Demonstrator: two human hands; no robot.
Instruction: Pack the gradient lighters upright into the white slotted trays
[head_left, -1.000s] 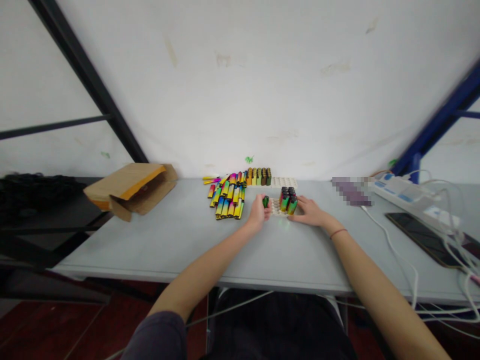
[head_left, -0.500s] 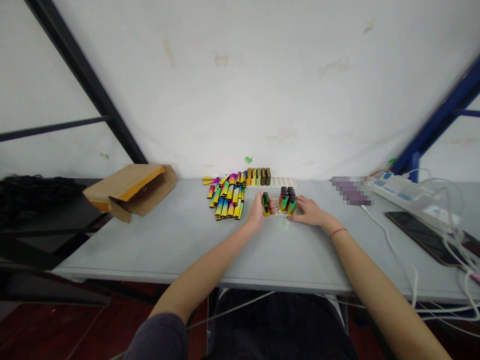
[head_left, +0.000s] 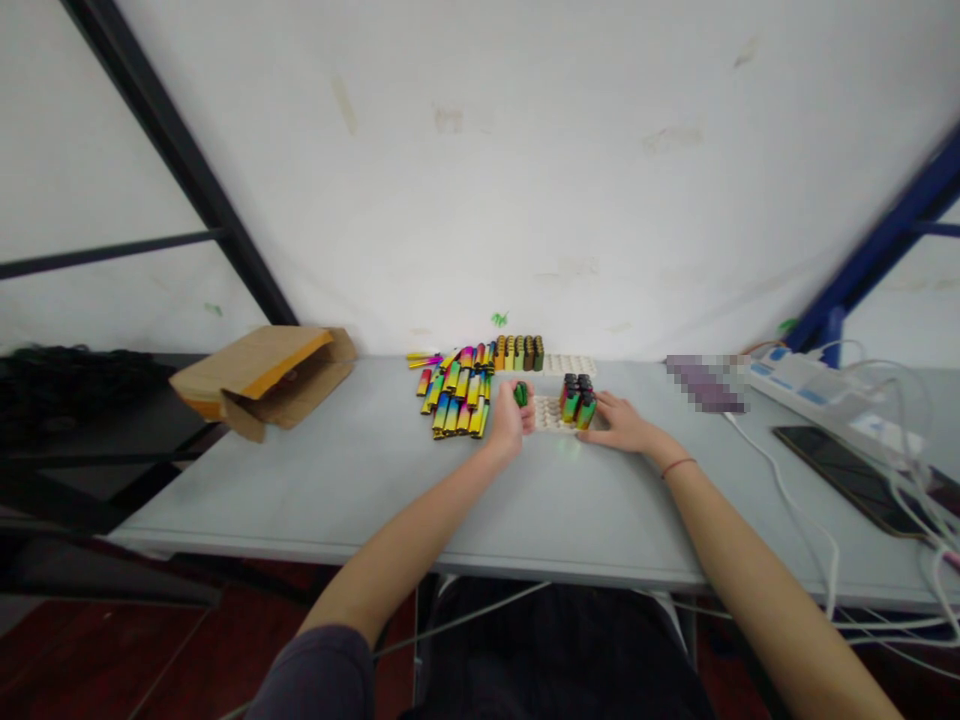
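Dark green top of a disposable lighter showing just above the left grip, with the fingers curled tight around its body. Long axis close to upright, top end pointing up out of the fist, lower end hidden in the hand. Just right of that fist, a pale perforated tray lying flat on the grey surface, its part nearest the fist bare of lighters. At the tray's right end, a tight block of upright lighters in rainbow metallic finishes, dark tops uppermost. Right grip open and low, fingers spread, fingertips against the right side of the block. Right hand the nearer to the block, left hand the nearer to the bare part of the tray. Only a small gap between the held lighter and the block, with the lighter on the left. Further left, a loose heap of metallic lighters on their sides, long axes mostly running front to back. Behind the hands, a short row of upright lighters beside a second pale tray. Well to the left, an opened cardboard box. Well to the right, a power strip, white cables and a dark phone.
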